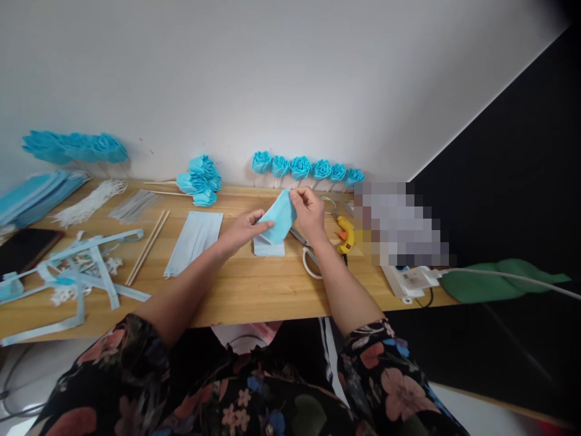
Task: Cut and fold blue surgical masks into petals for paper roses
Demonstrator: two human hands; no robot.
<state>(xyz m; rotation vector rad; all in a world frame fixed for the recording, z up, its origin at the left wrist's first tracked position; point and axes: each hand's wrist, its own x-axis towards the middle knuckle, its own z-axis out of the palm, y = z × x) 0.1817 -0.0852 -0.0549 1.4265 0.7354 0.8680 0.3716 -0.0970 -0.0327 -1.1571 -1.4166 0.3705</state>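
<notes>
Folded sheet, bright light-blue, thin, fabric-like (pixel 280 219): one, held between the two hands above the pale wooden counter (pixel 263 297), tilted, its upper corner toward the right hand.

Left hand (pixel 247 229): grip pinching the sheet at its left edge. The thumb lies across the near face; the fingers are largely hidden, their placing cannot be told. Most of the sheet extends to the right of this grip.

Right hand (pixel 309 209): grip with thumb and fingertips pressed together on the sheet's upper right corner. The sheet hangs below and to the left of this grip, its body spanning the gap between the hands.

Small pale-blue and white flat piece (pixel 269 249): one, directly beneath the sheet in view, its upper part covered; contact with the sheet cannot be told.

Pale-blue pleated rectangular fabric sheet (pixel 194 242): one, flat on the counter, left of the left hand.

White ring-shaped handle (pixel 311 264): one, just beside the right forearm, partly hidden by it.

Yellow plastic glue gun with orange trigger (pixel 346 235): one, right of the right hand.

Bright-blue ruffled fabric flowers on pale stems (pixel 300 168): six, in a row along the white wall (pixel 290 79), beyond the hands.

Slender pale wooden sticks (pixel 147 248): two, side by side, farther left.
</notes>
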